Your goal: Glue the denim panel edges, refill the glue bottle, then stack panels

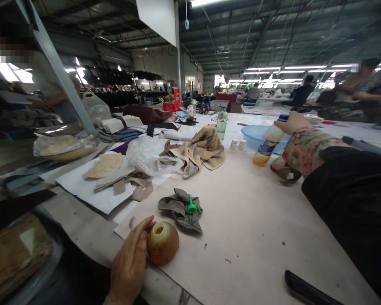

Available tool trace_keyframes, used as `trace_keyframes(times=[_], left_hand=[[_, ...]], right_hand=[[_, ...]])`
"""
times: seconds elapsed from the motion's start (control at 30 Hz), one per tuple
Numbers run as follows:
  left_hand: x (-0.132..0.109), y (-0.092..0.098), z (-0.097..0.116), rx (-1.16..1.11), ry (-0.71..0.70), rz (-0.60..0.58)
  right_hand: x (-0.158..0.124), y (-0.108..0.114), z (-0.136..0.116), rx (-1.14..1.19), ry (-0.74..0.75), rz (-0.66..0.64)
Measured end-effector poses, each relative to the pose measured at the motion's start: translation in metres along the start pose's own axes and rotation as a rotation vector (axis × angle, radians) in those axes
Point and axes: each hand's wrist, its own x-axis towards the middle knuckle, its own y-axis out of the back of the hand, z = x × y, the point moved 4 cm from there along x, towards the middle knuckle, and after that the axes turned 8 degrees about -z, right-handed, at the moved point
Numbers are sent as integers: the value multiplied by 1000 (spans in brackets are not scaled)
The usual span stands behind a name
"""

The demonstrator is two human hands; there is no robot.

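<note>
My left hand (pixel 131 256) rests along the left side of a round, amber-brown pot (pixel 163 248) with a pale neck and an open hole on top. Its fingers are stretched out against the pot, not wrapped round it. Over on the right, my right hand (pixel 294 123) grips a clear plastic bottle (pixel 268 146) at its blue cap. Yellowish liquid lies in the bottle's bottom, and a blue label goes round its middle. Just beyond the pot, a green plastic nozzle piece (pixel 192 206) sits on a crumpled grey cloth (pixel 178 207).
A light-blue basin (pixel 254 132) stands behind the bottle. Towards the back lie a checked brown cloth (pixel 206 148), a clear plastic bag (pixel 147 154) and a green water bottle (pixel 221 126). A black handle-like object (pixel 307 290) is at the near right. People are farther off.
</note>
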Motion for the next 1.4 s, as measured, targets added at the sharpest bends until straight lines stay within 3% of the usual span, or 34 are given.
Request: trace_keyframes(times=[0.17,0.27,0.4,0.5,0.6,0.77,0.9,1.13,1.4], left_hand=[[0,2,10,18,-24,33],[0,3,17,18,-56,24],[-3,4,22,3,-116,-1],[-5,5,25,12,-161,-37],[-6,6,28,37,-191,-92],[-5,6,30,75,-164,-180],[-5,6,34,84,-150,-228],[-6,6,34,116,-174,-228],[-3,6,35,96,-165,-258]], right_hand=[[1,11,0,28,-22,42],[3,12,-6,84,53,83],[-24,13,-50,190,254,49],[-77,5,-101,199,417,-174],[-143,-17,-149,176,590,-447],[-220,-72,-190,145,671,-739],[-242,-98,-196,179,626,-818],[-249,-109,-188,415,538,-1022],[-242,-100,-181,498,600,-925]])
